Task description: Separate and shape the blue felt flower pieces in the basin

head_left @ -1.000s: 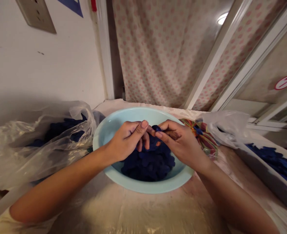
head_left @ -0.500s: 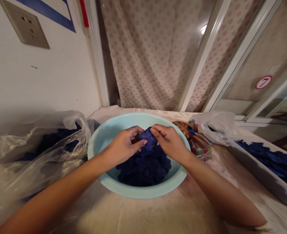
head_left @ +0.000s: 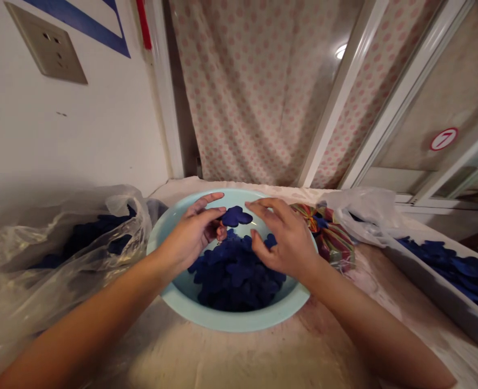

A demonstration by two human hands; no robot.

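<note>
A pale blue plastic basin (head_left: 231,320) stands in front of me, holding a heap of dark blue flower-shaped soft cut-outs (head_left: 234,278). Above the heap, my left hand (head_left: 192,232) pinches one such cut-out (head_left: 236,216) at its edge with the fingertips. My right hand (head_left: 283,237) hovers over the basin's far right side, fingers apart and holding nothing. Its fingertips are close to the held piece and the heap but do not touch the piece.
A clear plastic bag (head_left: 60,243) with dark blue pieces lies left of the basin. To the right are a striped cloth bundle (head_left: 330,237), a white plastic bag (head_left: 363,210) and a white tray (head_left: 445,286) of blue pieces. A polka-dot curtain (head_left: 255,97) hangs behind.
My right hand has let go of the blue piece and opened, moving away to the right. My left hand keeps the piece, which now hangs clear of the heap.
</note>
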